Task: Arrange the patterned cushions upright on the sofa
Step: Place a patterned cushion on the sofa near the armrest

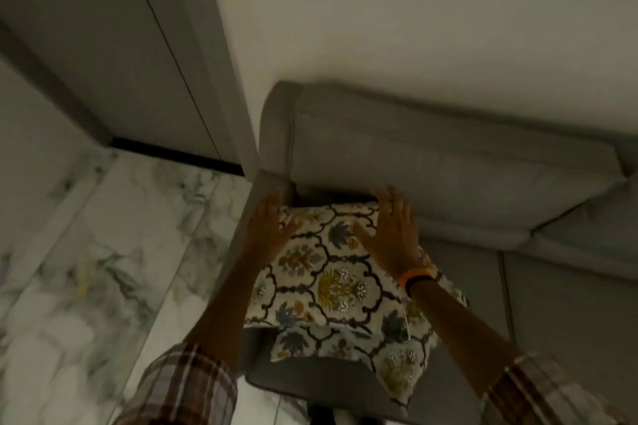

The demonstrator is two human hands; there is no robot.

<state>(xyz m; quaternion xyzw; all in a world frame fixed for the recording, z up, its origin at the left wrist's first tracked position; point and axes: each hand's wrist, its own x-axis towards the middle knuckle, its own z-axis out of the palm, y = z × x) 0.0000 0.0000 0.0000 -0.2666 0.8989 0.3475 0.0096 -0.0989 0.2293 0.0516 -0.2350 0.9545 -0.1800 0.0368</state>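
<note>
We see a dim, blurred frame; a lower patterned cushion [390, 355] is mostly hidden under the top patterned cushion [328, 272], and our elbows are cut off. Our left hand [267, 228] and right hand [392, 235] reach forward with fingers spread, palms flat on the top cushion's far corners, grip released. It lies flat at the sofa's [448, 155] left end beside the armrest [272, 183], its far edge toward the backrest.

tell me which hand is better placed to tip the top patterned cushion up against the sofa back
Right, probably. The right hand lies flat on the top cushion with fingertips at its far edge, beside the sofa back. The left hand sits at the far left corner, squeezed against the armrest.
</note>
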